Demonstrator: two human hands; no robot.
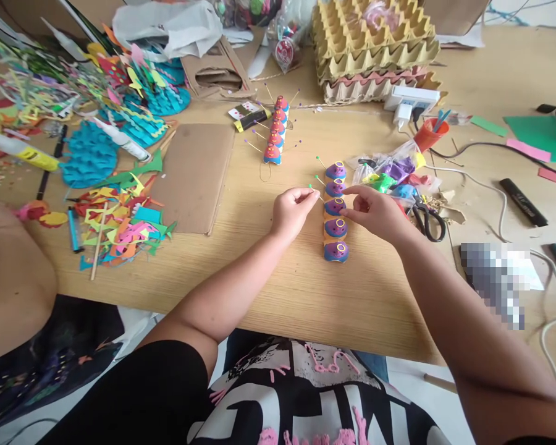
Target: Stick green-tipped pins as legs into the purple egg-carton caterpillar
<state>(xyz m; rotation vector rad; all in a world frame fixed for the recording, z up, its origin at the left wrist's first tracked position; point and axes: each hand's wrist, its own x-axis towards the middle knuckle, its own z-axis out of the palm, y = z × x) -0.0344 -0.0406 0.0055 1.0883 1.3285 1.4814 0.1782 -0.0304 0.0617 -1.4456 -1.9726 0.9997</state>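
A painted egg-carton strip (336,228), purple and blue with yellow rings on its humps, lies lengthwise before me. Green-tipped sticks poke out from the left side of its far humps. My left hand (293,211) pinches another thin stick with a green ball tip (310,186), its lower end by the strip's left side. On the opposite side, my right hand (375,213) steadies the strip, with thumb and forefinger against the middle humps. Farther back stands a second egg-carton strip (278,130), red and blue, with purple-tipped sticks along both sides.
Paper scraps (125,228), a cardboard sheet (194,179) and glue bottles (123,139) lie to the left. On the right are black scissors (429,219), a plastic bag (393,170), an orange cup (430,135) and cables. Egg trays (375,49) are stacked behind. Another person's arm (13,278) rests at far left.
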